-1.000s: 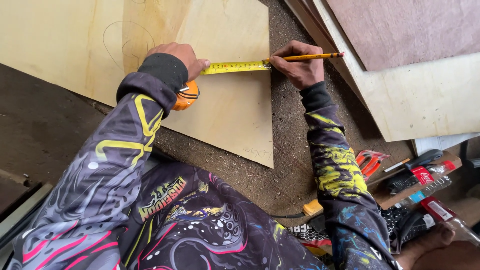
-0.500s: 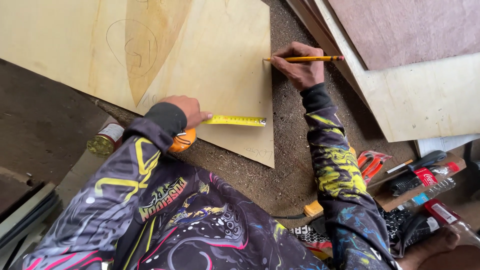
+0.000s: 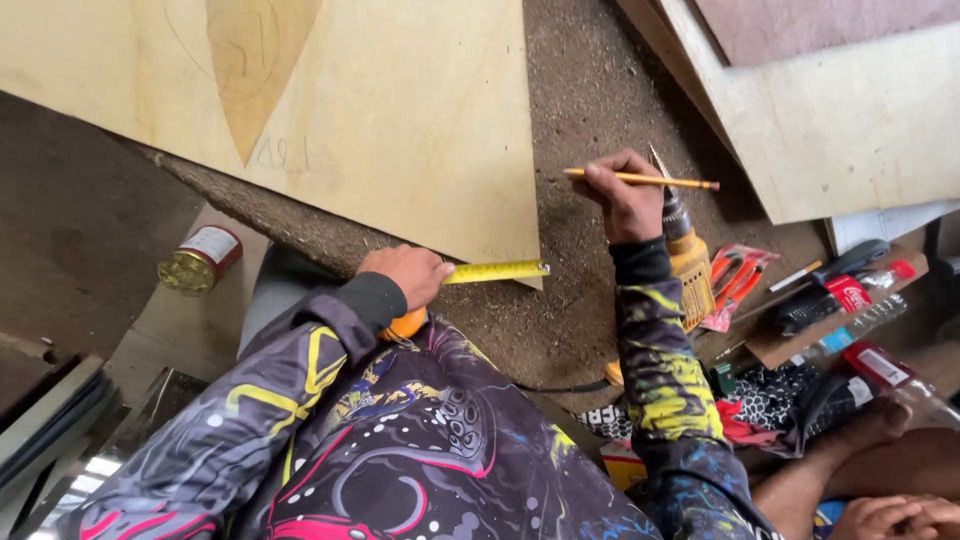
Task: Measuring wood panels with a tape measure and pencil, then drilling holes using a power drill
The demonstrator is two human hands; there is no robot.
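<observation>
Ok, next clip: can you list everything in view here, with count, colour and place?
plywood sheet: one, pale, upper left, pencil marks on it
boards: a stack, pale and brown, upper right
tape measure: one, yellow blade, orange case, at the sheet's lower corner
pencil: one, yellow, centre
drill: one, yellow, behind the right wrist
can: one, gold lid, left
pliers: red handles, right of drill
left hand: holds tape measure
right hand: holds pencil
</observation>
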